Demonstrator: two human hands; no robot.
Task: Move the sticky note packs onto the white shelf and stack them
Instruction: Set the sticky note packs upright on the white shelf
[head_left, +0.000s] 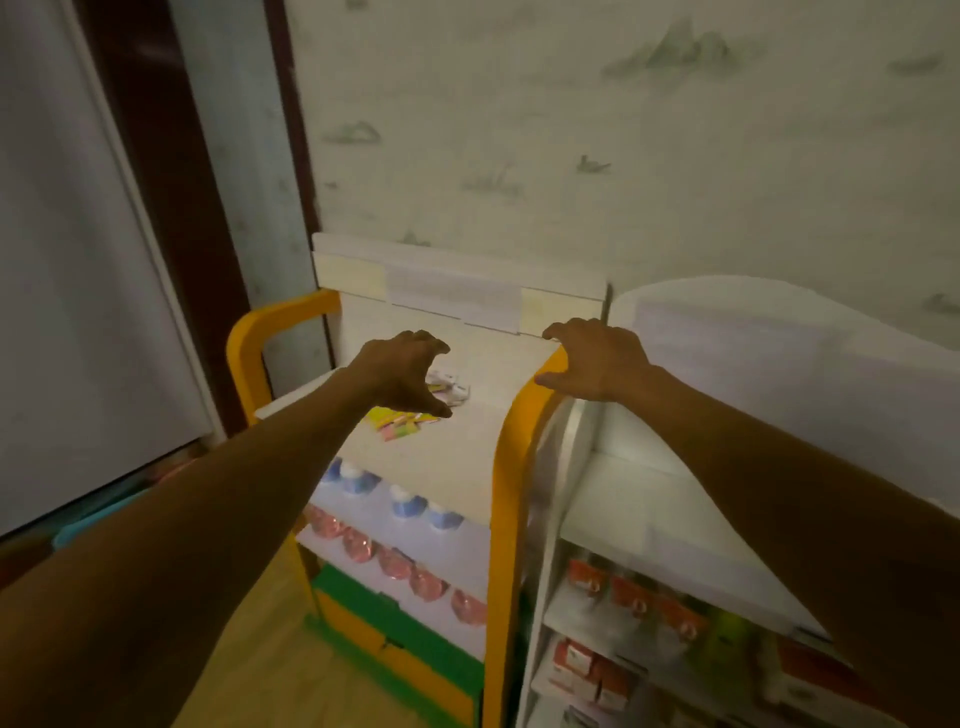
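While the left hand (410, 374) hovered spread and empty, nothing was stacked yet.
Sticky note packs (402, 423) lay at its 6 o'clock on the yellow-framed shelf (447, 457); right hand (597, 358) rested open, white shelf (639, 509) at 5 o'clock.

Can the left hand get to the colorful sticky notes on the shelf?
Probably yes. The left hand hovers open just above the sticky note packs on the white shelf, and nothing lies between them. The right hand rests aside on the orange frame.
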